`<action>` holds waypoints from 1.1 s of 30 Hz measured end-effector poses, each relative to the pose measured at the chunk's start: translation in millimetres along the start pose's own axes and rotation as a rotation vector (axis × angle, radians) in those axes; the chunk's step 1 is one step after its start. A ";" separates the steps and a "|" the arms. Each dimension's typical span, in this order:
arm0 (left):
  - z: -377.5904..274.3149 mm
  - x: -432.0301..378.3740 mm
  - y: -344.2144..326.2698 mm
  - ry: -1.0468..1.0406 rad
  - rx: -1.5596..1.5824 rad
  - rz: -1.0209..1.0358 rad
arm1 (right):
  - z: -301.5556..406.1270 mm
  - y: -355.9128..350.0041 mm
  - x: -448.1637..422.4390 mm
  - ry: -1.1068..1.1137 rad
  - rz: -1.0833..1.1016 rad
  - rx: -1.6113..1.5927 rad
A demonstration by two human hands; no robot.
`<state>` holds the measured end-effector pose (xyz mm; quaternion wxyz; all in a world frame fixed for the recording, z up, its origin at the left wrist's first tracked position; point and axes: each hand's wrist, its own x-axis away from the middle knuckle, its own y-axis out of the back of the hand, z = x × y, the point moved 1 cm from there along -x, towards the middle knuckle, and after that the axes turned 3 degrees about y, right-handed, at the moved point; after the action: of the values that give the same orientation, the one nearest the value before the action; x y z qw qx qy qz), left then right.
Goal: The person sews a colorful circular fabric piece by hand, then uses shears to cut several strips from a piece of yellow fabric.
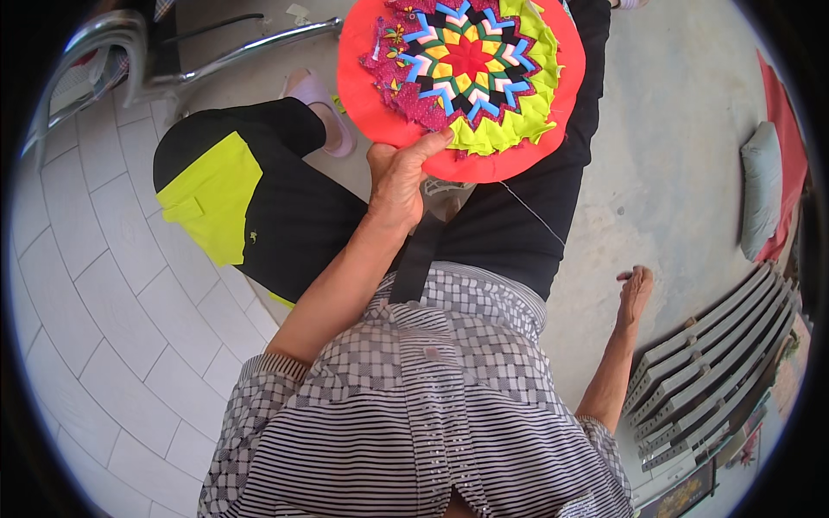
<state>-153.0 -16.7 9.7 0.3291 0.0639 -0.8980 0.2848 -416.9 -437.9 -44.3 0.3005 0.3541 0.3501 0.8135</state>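
Observation:
My left hand [401, 178] grips the lower edge of a round coral-red fabric piece [363, 103], thumb on top. Folded patches form a star on it, with a red centre and yellow, green, white, black and blue points. Around the star runs a ring of magenta print patches [414, 107] and lime-green folded patches [502, 135]. A thin pale thread [534, 213] hangs from the lower edge and slants toward the right. Out to the right, away from the fabric, is my right hand [638, 291] with bent fingers; anything pinched in it is too small to see.
Lime-green cloth [214, 194] lies over my left knee. A chrome-framed chair [259, 48] stands at the upper left. On the right are a slatted grey rack [706, 369], a grey cushion [760, 191] and red cloth [785, 142]. Pale tiles [123, 259] cover the floor at left.

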 end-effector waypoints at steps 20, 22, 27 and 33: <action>5.8 3.4 -15.3 -0.070 -0.056 -0.110 | 274.5 -207.6 106.2 0.234 0.597 -0.663; 5.7 3.8 -13.2 -0.050 -0.036 -0.111 | 271.0 -209.2 104.2 0.363 0.562 -0.562; 1.5 4.8 -10.9 -0.015 -0.005 -0.079 | 274.6 -194.2 102.2 0.424 0.633 -0.619; -2.0 5.6 -12.3 0.057 0.071 -0.056 | 257.0 -193.7 94.4 0.452 0.646 -0.574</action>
<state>-152.5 -25.4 20.3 0.3600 0.0924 -0.8756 0.3087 -221.8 -165.5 -31.8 0.0347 0.1617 0.0403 0.9854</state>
